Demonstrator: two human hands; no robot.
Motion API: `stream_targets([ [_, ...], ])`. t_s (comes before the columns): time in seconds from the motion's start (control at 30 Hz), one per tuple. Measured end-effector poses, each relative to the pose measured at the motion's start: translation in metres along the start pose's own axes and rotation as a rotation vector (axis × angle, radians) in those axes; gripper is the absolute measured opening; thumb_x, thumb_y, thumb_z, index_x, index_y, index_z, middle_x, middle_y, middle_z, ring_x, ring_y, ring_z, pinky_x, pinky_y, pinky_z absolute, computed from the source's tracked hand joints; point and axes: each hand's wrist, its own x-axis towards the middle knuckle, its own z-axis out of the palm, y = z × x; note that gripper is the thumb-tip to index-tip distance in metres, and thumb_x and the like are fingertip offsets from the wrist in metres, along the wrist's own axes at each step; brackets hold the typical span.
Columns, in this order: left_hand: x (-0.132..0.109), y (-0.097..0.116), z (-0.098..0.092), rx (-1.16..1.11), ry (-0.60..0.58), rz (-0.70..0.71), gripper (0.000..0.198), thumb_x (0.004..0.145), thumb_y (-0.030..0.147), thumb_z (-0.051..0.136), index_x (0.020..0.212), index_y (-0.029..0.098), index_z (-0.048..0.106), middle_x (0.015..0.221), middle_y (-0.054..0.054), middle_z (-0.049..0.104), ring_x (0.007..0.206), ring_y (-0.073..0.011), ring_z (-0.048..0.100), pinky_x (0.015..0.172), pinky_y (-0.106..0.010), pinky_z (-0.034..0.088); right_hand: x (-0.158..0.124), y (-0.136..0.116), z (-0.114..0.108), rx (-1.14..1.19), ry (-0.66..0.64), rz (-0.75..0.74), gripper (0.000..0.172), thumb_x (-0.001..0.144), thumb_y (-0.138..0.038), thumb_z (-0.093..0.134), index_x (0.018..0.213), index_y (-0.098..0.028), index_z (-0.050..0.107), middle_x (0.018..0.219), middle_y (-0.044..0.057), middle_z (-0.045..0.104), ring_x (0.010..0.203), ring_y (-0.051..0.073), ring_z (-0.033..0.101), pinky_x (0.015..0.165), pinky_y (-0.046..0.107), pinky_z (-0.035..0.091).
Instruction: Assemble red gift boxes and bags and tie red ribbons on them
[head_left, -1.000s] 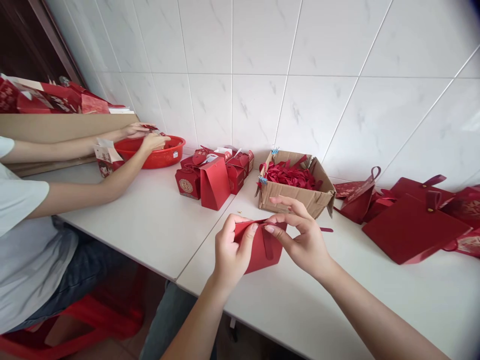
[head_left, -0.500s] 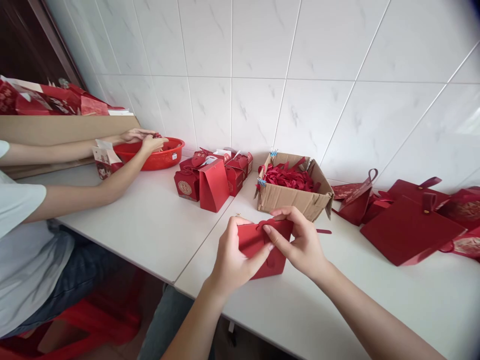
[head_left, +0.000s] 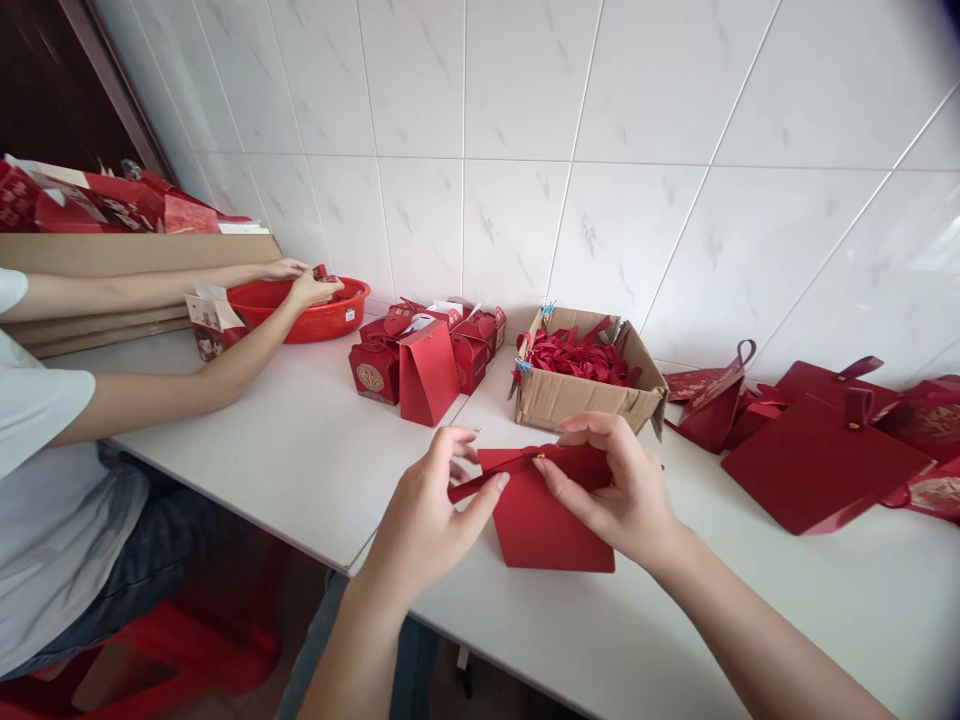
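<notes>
A red paper gift box point(head_left: 555, 530) stands in front of me on the white table, its upper edges drawn together. A small gold stud point(head_left: 541, 457) shows at its top. My right hand point(head_left: 619, 490) pinches the box's top by the stud, thumb on the near side. From there a narrow red strap point(head_left: 469, 488) runs out to the left. My left hand point(head_left: 431, 515) has its thumb and fingers closed on this strap, just left of the box. The fingers behind the strap are partly hidden.
Behind the box sits a cardboard box point(head_left: 585, 400) of red straps. Finished-looking red boxes with strap handles point(head_left: 825, 460) lie to the right. Several small red boxes point(head_left: 427, 370) stand left of centre. A co-worker's hands point(head_left: 311, 285) are over a red basin point(head_left: 322, 325) at far left.
The red box has shifted right and turned its plain side to me. My left hand has left the box's side and moved left, now on the strap; the stud has come into view.
</notes>
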Motion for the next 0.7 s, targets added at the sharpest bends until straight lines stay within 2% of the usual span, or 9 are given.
stream_targets([
  [0.07, 0.000, -0.003, -0.007, -0.047, -0.134, -0.083, 0.015, 0.089, 0.038, 0.055, 0.088, 0.022, 0.054, 0.076, 0.000, 0.062, 0.066, -0.0153, 0.062, 0.058, -0.024, 0.049, 0.002, 0.000, -0.002, -0.009, 0.029, 0.002, 0.034, 0.082, -0.022, 0.067, 0.109, -0.024, 0.046, 0.088, 0.002, 0.065, 0.075, 0.015, 0.067, 0.065, 0.024, 0.056],
  [0.1, 0.001, -0.005, -0.010, -0.067, -0.176, -0.092, 0.020, 0.091, 0.039, 0.052, 0.080, 0.022, 0.055, 0.069, 0.001, 0.059, 0.060, -0.0141, 0.059, 0.053, -0.023, 0.046, 0.002, 0.001, -0.003, -0.009, 0.044, 0.008, 0.034, 0.082, -0.022, 0.068, 0.108, -0.025, 0.047, 0.089, 0.003, 0.065, 0.075, 0.015, 0.068, 0.066, 0.025, 0.056],
  [0.17, 0.002, -0.006, -0.016, -0.112, -0.167, -0.076, 0.027, 0.092, 0.038, 0.051, 0.072, 0.020, 0.057, 0.064, 0.001, 0.057, 0.056, -0.0128, 0.055, 0.048, -0.021, 0.041, 0.004, 0.002, -0.004, -0.009, 0.061, 0.025, 0.034, 0.081, -0.022, 0.068, 0.107, -0.025, 0.047, 0.089, 0.003, 0.065, 0.075, 0.016, 0.067, 0.067, 0.027, 0.057],
  [0.27, 0.002, -0.007, -0.023, -0.259, 0.046, -0.088, 0.020, 0.085, 0.035, 0.063, 0.074, 0.019, 0.063, 0.064, 0.001, 0.059, 0.058, -0.0124, 0.054, 0.048, -0.020, 0.041, 0.003, 0.001, -0.003, 0.057, 0.029, 0.058, 0.037, 0.081, -0.020, 0.068, 0.109, -0.026, 0.044, 0.082, 0.001, 0.063, 0.073, 0.016, 0.066, 0.065, 0.027, 0.056],
  [0.37, 0.000, -0.004, -0.026, -0.571, 0.304, -0.089, 0.016, 0.080, 0.032, 0.072, 0.078, 0.018, 0.065, 0.068, 0.000, 0.063, 0.060, -0.0111, 0.056, 0.056, -0.020, 0.047, -0.001, -0.008, 0.000, 0.190, -0.052, 0.097, 0.041, 0.083, -0.018, 0.066, 0.114, -0.026, 0.040, 0.079, -0.001, 0.061, 0.072, 0.015, 0.065, 0.063, 0.026, 0.055],
  [0.47, -0.004, 0.003, -0.026, -0.816, 0.473, -0.032, 0.018, 0.076, 0.028, 0.077, 0.087, 0.021, 0.064, 0.075, 0.001, 0.070, 0.062, -0.0105, 0.061, 0.059, -0.020, 0.050, -0.007, -0.021, 0.002, 0.316, -0.153, 0.100, 0.044, 0.085, -0.015, 0.063, 0.118, -0.027, 0.037, 0.079, -0.001, 0.060, 0.071, 0.016, 0.066, 0.064, 0.027, 0.056],
  [0.57, -0.009, 0.012, -0.027, -0.818, 0.602, 0.004, 0.040, 0.072, 0.020, 0.080, 0.103, 0.028, 0.057, 0.070, 0.005, 0.071, 0.059, -0.0089, 0.062, 0.059, -0.017, 0.051, -0.011, -0.032, 0.002, 0.366, -0.215, 0.030, 0.044, 0.086, -0.012, 0.060, 0.120, -0.026, 0.036, 0.079, 0.000, 0.060, 0.069, 0.015, 0.067, 0.063, 0.027, 0.056],
  [0.6, -0.012, 0.015, -0.027, -0.779, 0.632, 0.035, 0.041, 0.072, 0.018, 0.080, 0.104, 0.028, 0.056, 0.071, 0.006, 0.071, 0.060, -0.0089, 0.063, 0.061, -0.018, 0.052, -0.012, -0.034, 0.001, 0.364, -0.223, 0.003, 0.044, 0.086, -0.011, 0.060, 0.120, -0.025, 0.036, 0.079, 0.000, 0.061, 0.069, 0.015, 0.066, 0.061, 0.026, 0.055],
  [0.7, -0.018, 0.025, -0.027, -0.649, 0.673, 0.155, 0.026, 0.074, 0.017, 0.078, 0.092, 0.024, 0.059, 0.076, 0.003, 0.070, 0.066, -0.0111, 0.065, 0.064, -0.021, 0.053, -0.012, -0.035, 0.001, 0.347, -0.225, -0.055, 0.044, 0.086, -0.011, 0.060, 0.121, -0.025, 0.036, 0.079, 0.001, 0.061, 0.068, 0.014, 0.065, 0.058, 0.024, 0.053],
])
